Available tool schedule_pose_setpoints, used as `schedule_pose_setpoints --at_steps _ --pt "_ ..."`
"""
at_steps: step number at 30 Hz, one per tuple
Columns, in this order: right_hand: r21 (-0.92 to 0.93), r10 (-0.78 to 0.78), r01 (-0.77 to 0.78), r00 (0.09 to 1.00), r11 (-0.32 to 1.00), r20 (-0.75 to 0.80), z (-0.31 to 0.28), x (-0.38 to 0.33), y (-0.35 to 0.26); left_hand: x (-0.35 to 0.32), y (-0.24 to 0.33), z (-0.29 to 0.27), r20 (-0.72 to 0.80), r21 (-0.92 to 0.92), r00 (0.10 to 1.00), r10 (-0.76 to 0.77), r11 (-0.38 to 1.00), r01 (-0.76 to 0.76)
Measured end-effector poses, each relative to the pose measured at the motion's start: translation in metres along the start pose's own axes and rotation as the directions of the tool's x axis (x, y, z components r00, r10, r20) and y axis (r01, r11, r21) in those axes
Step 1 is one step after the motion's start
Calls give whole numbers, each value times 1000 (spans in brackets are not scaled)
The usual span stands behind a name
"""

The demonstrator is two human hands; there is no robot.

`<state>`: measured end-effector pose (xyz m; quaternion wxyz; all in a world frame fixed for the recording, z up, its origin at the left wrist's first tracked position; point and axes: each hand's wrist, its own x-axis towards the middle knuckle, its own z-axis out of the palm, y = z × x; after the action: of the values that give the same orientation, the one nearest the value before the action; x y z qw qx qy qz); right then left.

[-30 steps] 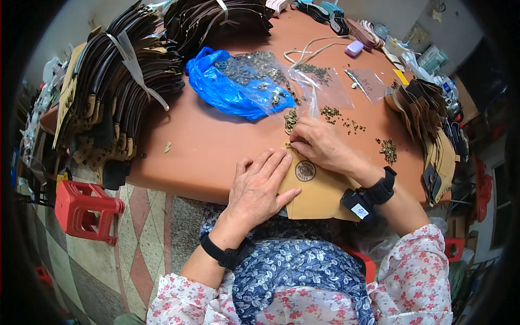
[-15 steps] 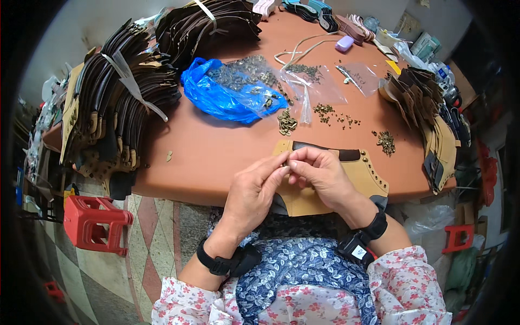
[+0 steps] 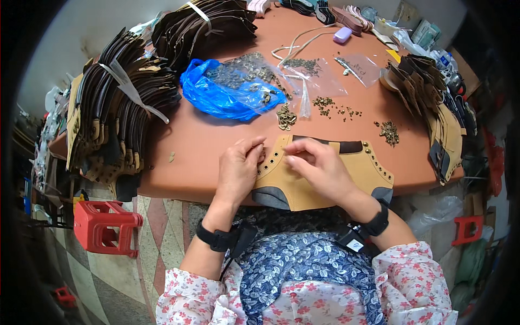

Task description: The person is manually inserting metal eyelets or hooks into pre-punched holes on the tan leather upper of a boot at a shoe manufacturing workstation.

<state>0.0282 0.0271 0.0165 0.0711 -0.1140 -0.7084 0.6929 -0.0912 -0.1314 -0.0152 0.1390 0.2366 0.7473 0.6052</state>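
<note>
A tan leather shoe upper (image 3: 346,181) with a dark brown padded collar, grey patches and brass eyelets along both edges lies at the table's front edge. Beside its left eyelet row is my left hand (image 3: 236,168), fingers curled and thumb against them. My right hand (image 3: 325,168) hovers over the upper's top left part, thumb and forefinger bent toward each other. Whatever either hand pinches is too small or hidden. Just beyond lie a heap of brass lace hooks (image 3: 286,117) and some small brass rivets (image 3: 323,105). More brass pieces (image 3: 389,133) are heaped at the right.
Tied stacks of leather uppers stand at the left (image 3: 122,103) and far left (image 3: 203,27); another stack (image 3: 420,86) is at the right. A blue plastic bag (image 3: 216,100) of metal fittings lies mid-table. Red stools (image 3: 103,225) stand on the floor.
My hands were together at the upper's top left corner. Now they are apart, the left one farther left, which uncovers the left eyelet row. The view has shifted slightly.
</note>
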Motion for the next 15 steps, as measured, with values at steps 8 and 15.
schedule_pose_setpoints --at_steps 8,15 --pt "-848 -344 499 839 176 422 -27 -62 4 -13 0 -24 152 152 984 94 981 -118" --pt "-890 -399 451 806 -66 438 -38 -67 25 -18 4 -19 103 291 981 165 938 -188"
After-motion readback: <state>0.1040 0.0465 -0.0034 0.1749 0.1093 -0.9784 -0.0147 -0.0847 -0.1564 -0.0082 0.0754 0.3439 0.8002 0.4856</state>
